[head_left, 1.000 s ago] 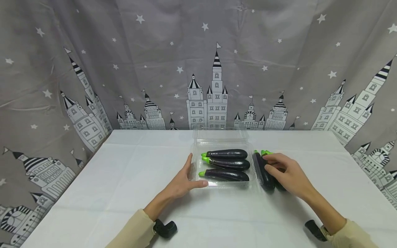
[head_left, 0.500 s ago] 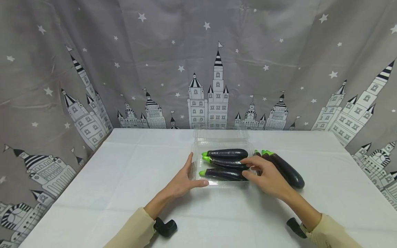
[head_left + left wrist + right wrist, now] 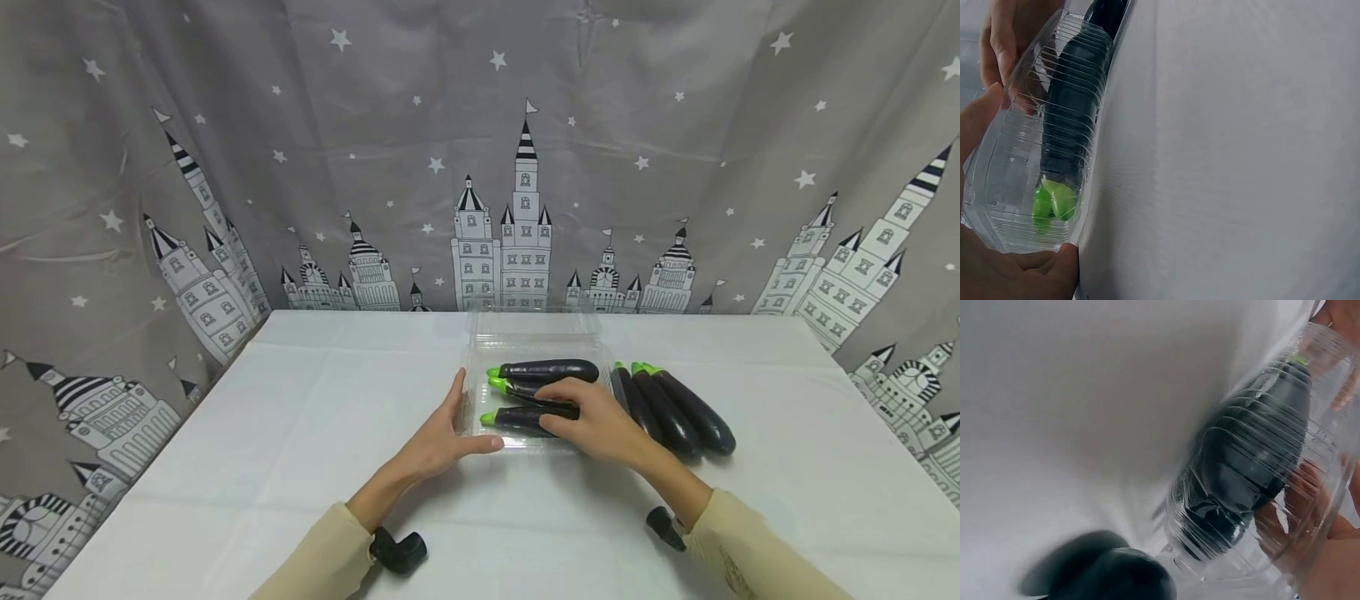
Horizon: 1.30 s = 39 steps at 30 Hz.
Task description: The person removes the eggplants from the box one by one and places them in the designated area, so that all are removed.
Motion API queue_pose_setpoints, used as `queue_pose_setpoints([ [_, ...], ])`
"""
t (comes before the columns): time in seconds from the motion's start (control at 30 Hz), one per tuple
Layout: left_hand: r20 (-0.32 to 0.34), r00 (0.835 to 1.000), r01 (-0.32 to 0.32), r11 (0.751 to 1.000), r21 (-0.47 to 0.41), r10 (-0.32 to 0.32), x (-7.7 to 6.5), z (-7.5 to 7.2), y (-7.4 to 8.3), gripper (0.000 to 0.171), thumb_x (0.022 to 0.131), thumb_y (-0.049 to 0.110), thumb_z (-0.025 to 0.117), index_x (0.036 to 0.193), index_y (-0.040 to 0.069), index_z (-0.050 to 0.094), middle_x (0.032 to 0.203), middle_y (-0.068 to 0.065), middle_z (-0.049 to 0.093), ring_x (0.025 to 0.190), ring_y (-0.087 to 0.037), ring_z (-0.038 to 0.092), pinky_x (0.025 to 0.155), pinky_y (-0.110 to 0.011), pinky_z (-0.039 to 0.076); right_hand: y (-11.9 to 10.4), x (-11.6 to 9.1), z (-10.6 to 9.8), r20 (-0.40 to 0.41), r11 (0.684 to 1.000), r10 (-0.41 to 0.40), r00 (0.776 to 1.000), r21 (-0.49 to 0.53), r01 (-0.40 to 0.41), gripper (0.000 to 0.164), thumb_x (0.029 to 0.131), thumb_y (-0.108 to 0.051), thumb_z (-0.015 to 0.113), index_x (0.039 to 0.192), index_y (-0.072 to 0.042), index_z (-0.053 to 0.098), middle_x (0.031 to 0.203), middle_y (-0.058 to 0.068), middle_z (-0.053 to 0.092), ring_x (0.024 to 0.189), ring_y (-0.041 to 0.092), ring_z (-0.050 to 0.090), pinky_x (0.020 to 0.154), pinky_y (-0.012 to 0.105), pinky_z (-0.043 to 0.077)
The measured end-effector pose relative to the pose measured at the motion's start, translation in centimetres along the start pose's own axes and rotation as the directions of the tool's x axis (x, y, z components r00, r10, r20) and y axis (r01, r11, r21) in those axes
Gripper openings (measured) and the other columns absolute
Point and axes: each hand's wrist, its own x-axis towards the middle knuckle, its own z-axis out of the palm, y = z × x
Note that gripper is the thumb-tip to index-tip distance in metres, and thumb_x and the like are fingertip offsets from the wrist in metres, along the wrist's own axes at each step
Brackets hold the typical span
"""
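My left hand (image 3: pixel 442 437) rests spread at the front left corner of a clear plastic clamshell box (image 3: pixel 480 350), straight fingers along its side and thumb along its front. Inside lie three dark eggplants with green stems: a back eggplant (image 3: pixel 551 371), a middle eggplant (image 3: pixel 517 390) and a front eggplant (image 3: pixel 517 418). My right hand (image 3: pixel 600 421) reaches into the box, fingers over the middle eggplant and thumb at the front one, with a gap between. It hides their right ends. In the right wrist view, an eggplant (image 3: pixel 1254 444) shows through the ribbed wall.
To the right of the box, three more eggplants (image 3: pixel 671 417) lie side by side on the white-covered table (image 3: pixel 337 358). The box's lid (image 3: pixel 536 321) stands opened toward the back. A grey curtain (image 3: pixel 337 125) with castles and stars hangs behind.
My right hand has moved left from the eggplants beside the box to those inside it, leaving the outer ones in view. My left hand stays at the box's corner.
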Motion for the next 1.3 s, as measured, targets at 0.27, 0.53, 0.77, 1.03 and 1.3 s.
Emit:
queue_pose_setpoints([
  [0.27,0.005,1.0,0.02,1.0,0.009,-0.02,-0.1,0.0,0.2,0.12,0.079,0.035,0.083,0.16,0.018,-0.004,0.164,-0.016,0.004,0.149,-0.033,0.005,0.116,-0.056,0.01,-0.6,1.4,0.3,0.086,0.997,0.052,0.995,-0.065,-0.047,0.036,0.09,-0.02,0.07,0.123,-0.005,0.068,0.119,0.007,0.068,0.111,0.027,0.061,0.093,0.047,0.049],
  [0.53,0.004,1.0,0.013,1.0,-0.002,-0.013,-0.1,0.0,0.4,0.12,0.079,0.035,0.083,0.16,0.018,-0.004,0.164,-0.015,0.005,0.149,-0.034,0.005,0.115,-0.058,0.011,-0.9,1.9,0.7,0.095,0.99,0.077,0.992,-0.127,-0.065,0.033,0.086,-0.013,0.072,0.117,-0.005,0.071,0.112,0.006,0.07,0.102,0.024,0.064,0.088,0.045,0.05],
  [0.77,-0.005,1.0,0.018,1.0,0.001,-0.018,-0.1,0.1,0.4,0.12,0.078,0.035,0.083,0.16,0.019,-0.003,0.164,-0.015,0.005,0.149,-0.033,0.005,0.116,-0.056,0.012,-1.0,2.1,1.4,0.103,0.979,0.132,0.986,-0.17,-0.113,0.03,0.084,-0.008,0.074,0.114,-0.008,0.074,0.11,0.003,0.071,0.095,0.022,0.062,0.086,0.043,0.049],
  [1.03,-0.008,1.0,0.023,1.0,-0.004,-0.023,-0.1,0.1,0.5,0.119,0.079,0.032,0.083,0.16,0.019,-0.002,0.164,-0.015,0.004,0.149,-0.034,0.004,0.115,-0.057,0.011,-1.1,2.4,1.6,0.103,0.972,0.169,0.98,-0.183,-0.149,0.029,0.082,-0.005,0.074,0.111,-0.008,0.075,0.106,0.002,0.073,0.103,0.022,0.065,0.092,0.046,0.048],
  [1.3,-0.011,1.0,0.022,1.0,-0.012,-0.022,-0.1,0.1,0.4,0.12,0.078,0.033,0.083,0.16,0.018,-0.003,0.164,-0.014,0.004,0.149,-0.033,0.005,0.116,-0.057,0.011,-1.1,2.5,1.9,0.088,0.967,0.156,0.984,-0.216,-0.134,0.027,0.082,-0.005,0.075,0.109,-0.01,0.076,0.107,0.002,0.073,0.112,0.026,0.061,0.099,0.054,0.041],
])
